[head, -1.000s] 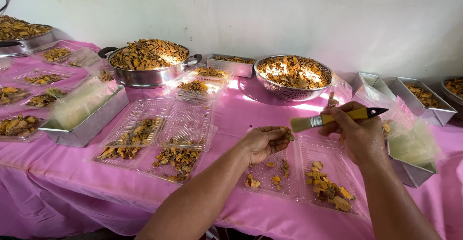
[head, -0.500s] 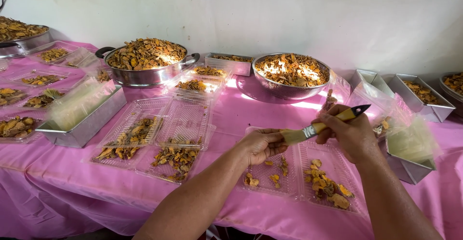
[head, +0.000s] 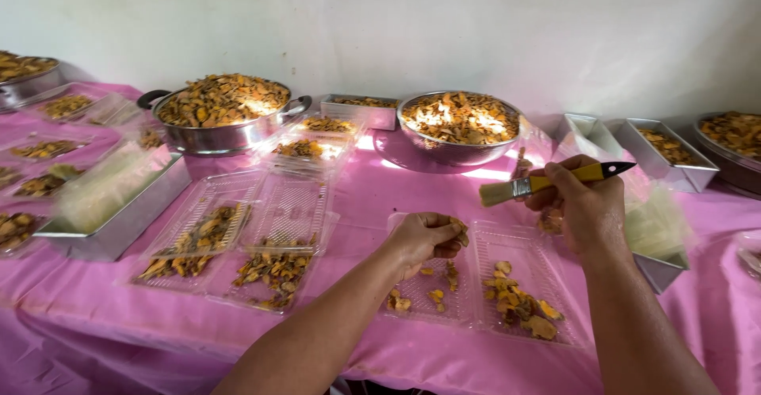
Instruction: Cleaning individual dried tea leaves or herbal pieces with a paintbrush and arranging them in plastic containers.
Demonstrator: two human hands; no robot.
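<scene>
An open clamshell tray (head: pixel 519 264) lies on the table (head: pixel 380 197) before a bowl (head: pixel 460 129). A pot (head: pixel 222 117) stands to the bowl's left, with filled trays (head: pixel 238 244) before it.

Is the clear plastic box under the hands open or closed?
Open: the clear box lies spread flat, both halves showing orange pieces inside.

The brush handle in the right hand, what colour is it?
Yellow handle with a black tip, head view.
</scene>
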